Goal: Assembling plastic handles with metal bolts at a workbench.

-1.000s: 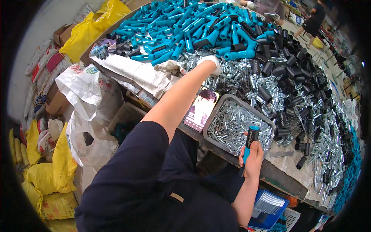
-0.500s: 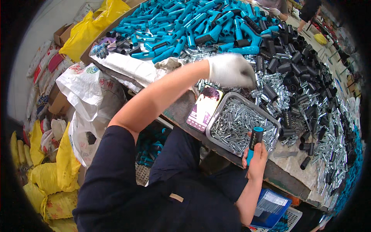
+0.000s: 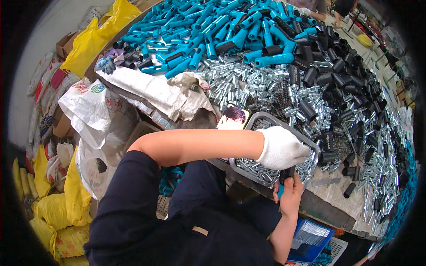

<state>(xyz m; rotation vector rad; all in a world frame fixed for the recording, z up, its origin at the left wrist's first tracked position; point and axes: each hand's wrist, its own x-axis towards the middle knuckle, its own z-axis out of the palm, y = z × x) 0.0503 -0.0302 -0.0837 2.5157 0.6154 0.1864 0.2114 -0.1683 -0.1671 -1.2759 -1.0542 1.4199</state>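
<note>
A: What is the right hand (image 3: pixel 291 193) doing?

B: It is bare, and its fingers are wrapped around a black-and-teal cylindrical handle (image 3: pixel 287 174), black end uppermost, teal showing by the fingers. The handle is at the near edge of a grey rectangular tray (image 3: pixel 266 116) with rounded corners.

A: And the left hand (image 3: pixel 283 148)?

B: It wears a white fabric glove and reaches across above the tray, fingers bent down to the handle's top end. The fingertips are hidden, so I can't tell whether they pinch anything or touch the handle.

A: What does the tray hold?

B: Small silver metal pins (image 3: pixel 248 166), loosely heaped. Just beside it, a phone with a lit screen (image 3: pixel 231 119) lies partly under the left forearm.

A: Beyond that?

B: Loose silver metal fittings (image 3: pixel 226 77) cover the middle of the table, a mound of teal tubular handles (image 3: pixel 213 31) rises at the far side, and black hollow sleeves (image 3: pixel 326 80) spread to the right. A flat grey metal strip (image 3: pixel 326 182) lies near the tray's right end.
</note>
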